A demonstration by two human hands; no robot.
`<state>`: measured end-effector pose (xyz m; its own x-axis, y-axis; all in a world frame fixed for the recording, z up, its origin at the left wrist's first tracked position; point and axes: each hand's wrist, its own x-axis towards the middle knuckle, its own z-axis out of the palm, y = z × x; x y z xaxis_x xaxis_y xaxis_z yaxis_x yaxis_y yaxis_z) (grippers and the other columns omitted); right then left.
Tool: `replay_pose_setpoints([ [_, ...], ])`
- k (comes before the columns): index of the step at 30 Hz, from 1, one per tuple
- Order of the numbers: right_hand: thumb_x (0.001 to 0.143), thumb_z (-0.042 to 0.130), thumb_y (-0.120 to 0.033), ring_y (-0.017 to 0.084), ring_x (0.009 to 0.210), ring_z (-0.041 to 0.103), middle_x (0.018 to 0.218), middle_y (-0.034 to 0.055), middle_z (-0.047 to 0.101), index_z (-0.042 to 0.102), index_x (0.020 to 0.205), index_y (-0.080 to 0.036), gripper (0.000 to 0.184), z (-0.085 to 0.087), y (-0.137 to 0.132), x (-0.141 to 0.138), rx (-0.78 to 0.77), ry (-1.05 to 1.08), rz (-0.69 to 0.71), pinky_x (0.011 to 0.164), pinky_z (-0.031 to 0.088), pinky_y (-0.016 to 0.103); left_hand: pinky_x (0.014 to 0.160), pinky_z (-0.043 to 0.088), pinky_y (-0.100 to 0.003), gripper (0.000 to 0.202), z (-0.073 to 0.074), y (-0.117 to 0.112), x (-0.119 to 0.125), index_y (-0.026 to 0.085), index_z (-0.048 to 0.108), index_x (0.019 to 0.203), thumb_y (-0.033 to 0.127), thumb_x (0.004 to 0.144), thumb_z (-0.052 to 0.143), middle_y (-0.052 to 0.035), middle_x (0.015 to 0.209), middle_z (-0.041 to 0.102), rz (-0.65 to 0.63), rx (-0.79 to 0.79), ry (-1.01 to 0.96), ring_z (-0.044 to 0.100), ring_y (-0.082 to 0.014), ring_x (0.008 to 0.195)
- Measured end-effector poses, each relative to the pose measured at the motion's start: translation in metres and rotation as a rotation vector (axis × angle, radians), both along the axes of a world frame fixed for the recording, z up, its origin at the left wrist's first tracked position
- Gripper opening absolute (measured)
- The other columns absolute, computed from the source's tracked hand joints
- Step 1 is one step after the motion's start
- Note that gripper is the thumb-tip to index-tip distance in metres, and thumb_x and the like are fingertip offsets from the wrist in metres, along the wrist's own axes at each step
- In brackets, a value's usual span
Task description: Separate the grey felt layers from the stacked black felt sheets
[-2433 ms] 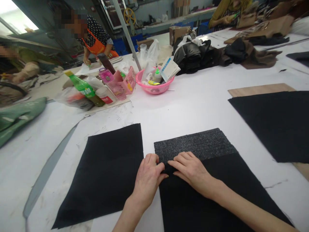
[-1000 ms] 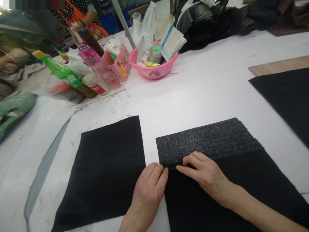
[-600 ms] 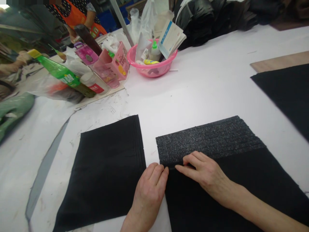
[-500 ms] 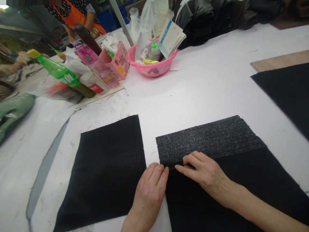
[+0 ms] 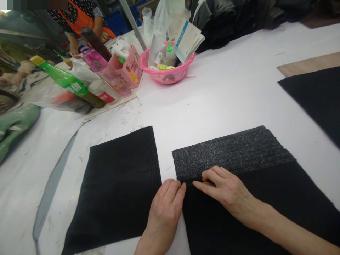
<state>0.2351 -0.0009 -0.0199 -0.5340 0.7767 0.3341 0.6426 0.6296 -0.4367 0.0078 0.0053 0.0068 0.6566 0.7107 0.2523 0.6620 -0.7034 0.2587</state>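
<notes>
A stack of black fabric pieces (image 5: 225,230) lies before me, with a speckled dark grey band (image 5: 225,152) of staggered layers along its far side. At the band's near left corner, my left hand (image 5: 165,212) is closed, its fingertips pinching the fabric edge. My right hand (image 5: 225,189) grips the same edge a little to the right, thumb below and curled fingers above. What lies between the fingertips is mostly hidden. To the left of my left hand rests another stack of black fabric (image 5: 114,191), its right edge showing several layers.
A pink basin (image 5: 168,76) with a glue bottle and booklets stands at the back. Left of it are a green bottle (image 5: 65,79), a white jar (image 5: 103,91) and a pink box (image 5: 132,67). More black fabric (image 5: 316,95) lies right. A person in an orange apron (image 5: 79,21) stands behind.
The view has shifted very slightly. Both my hands stay at the same place on the fabric edge.
</notes>
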Motion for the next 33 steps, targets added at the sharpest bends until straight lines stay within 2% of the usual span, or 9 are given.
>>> replay_pose_setpoints([
  [8, 0.100, 0.044, -0.008, 0.018, 0.077, 0.050, 0.090, 0.0045, 0.054, 0.059, 0.124, -0.020, 0.031, 0.001, 0.001, -0.003, 0.031, -0.069, 0.009, 0.068, 0.039, 0.033, 0.077, 0.061, -0.039, 0.020, 0.000, -0.001, 0.001, 0.007, 0.063, 0.106, 0.002, 0.091, 0.051, -0.0114, 0.095, 0.064, -0.008, 0.019, 0.015, 0.057, -0.0228, 0.089],
  [16, 0.100, 0.044, -0.008, 0.018, 0.077, 0.047, 0.089, 0.0040, 0.053, 0.060, 0.121, -0.020, 0.029, -0.001, 0.001, -0.004, 0.057, -0.078, 0.001, 0.066, 0.037, 0.033, 0.081, 0.062, -0.041, 0.024, 0.003, -0.005, 0.005, 0.006, 0.065, 0.107, 0.002, 0.091, 0.047, -0.0142, 0.101, 0.065, -0.013, 0.162, 0.149, 0.060, -0.0269, 0.097],
  [22, 0.098, 0.047, -0.008, 0.018, 0.076, 0.045, 0.087, 0.0035, 0.051, 0.061, 0.119, -0.020, 0.028, -0.001, 0.002, -0.004, 0.073, -0.085, -0.003, 0.066, 0.034, 0.032, 0.078, 0.063, -0.040, 0.026, -0.002, -0.010, 0.002, 0.004, 0.063, 0.108, -0.001, 0.090, 0.044, -0.0145, 0.102, 0.066, 0.001, 0.212, 0.201, 0.062, -0.0281, 0.097],
  [27, 0.099, 0.045, -0.009, 0.019, 0.079, 0.044, 0.090, 0.0041, 0.050, 0.060, 0.120, -0.020, 0.028, 0.001, 0.001, -0.004, 0.024, -0.084, 0.003, 0.069, 0.034, 0.033, 0.081, 0.062, -0.042, 0.028, 0.005, -0.019, -0.004, 0.005, 0.064, 0.107, -0.001, 0.091, 0.041, -0.0143, 0.105, 0.065, 0.091, 0.233, 0.279, 0.061, -0.0293, 0.101],
  [30, 0.101, 0.043, -0.010, 0.019, 0.078, 0.043, 0.090, 0.0040, 0.049, 0.059, 0.121, -0.021, 0.028, -0.001, 0.001, -0.003, 0.023, -0.091, 0.007, 0.068, 0.033, 0.033, 0.084, 0.061, -0.044, 0.025, 0.011, -0.025, 0.004, 0.006, 0.062, 0.112, 0.002, 0.092, 0.047, -0.0143, 0.108, 0.063, 0.193, 0.259, 0.166, 0.059, -0.0302, 0.106],
  [33, 0.102, 0.042, -0.012, 0.019, 0.078, 0.042, 0.090, 0.0041, 0.049, 0.060, 0.119, -0.021, 0.026, -0.004, 0.000, -0.004, 0.038, -0.088, 0.004, 0.067, 0.032, 0.033, 0.087, 0.060, -0.041, 0.028, 0.004, -0.033, 0.020, 0.006, 0.060, 0.117, 0.004, 0.094, 0.045, -0.0133, 0.109, 0.062, 0.206, 0.240, 0.090, 0.059, -0.0277, 0.106],
])
